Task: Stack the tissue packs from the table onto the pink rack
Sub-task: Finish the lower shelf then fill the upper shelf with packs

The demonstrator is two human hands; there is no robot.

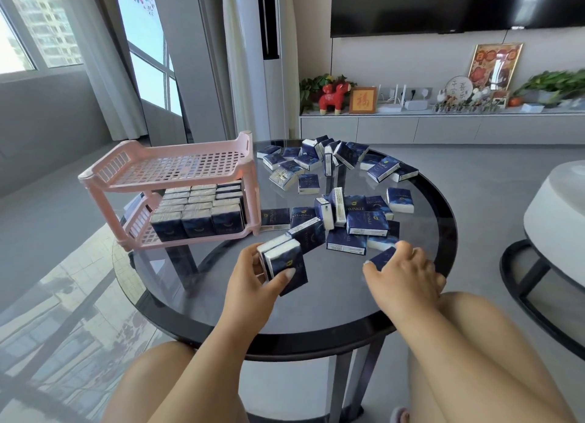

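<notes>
At the left of the round glass tabletop (316,305) stands one pink rack (177,182) with two tiers. Its upper shelf (177,166) carries nothing, while its lower shelf (142,232) holds upright tissue packs (198,207) in three columns going back, about five rows deep; the rows at the back are shaded by the upper tier, so the exact count cannot be told. Just right of the rack, the left hand (253,275) grips two packs (283,264) held together side by side, thumb across the dark blue front and fingers curled behind, a little above the glass. Beyond it lies a near heap of loose packs (351,223), roughly fifteen, some flat, some on edge, overlapping so that several are partly covered. Farther back sits a second scatter of packs (332,161), again roughly fifteen to twenty, too small and crowded to count exactly. To the right, the right hand (403,272) closes its fingers on a single pack (383,258) at the near edge of the heap; the hand covers most of that pack, and whether it rests on the glass cannot be told. Farthest right, one white side table (557,220) is cut off by the frame edge.
</notes>
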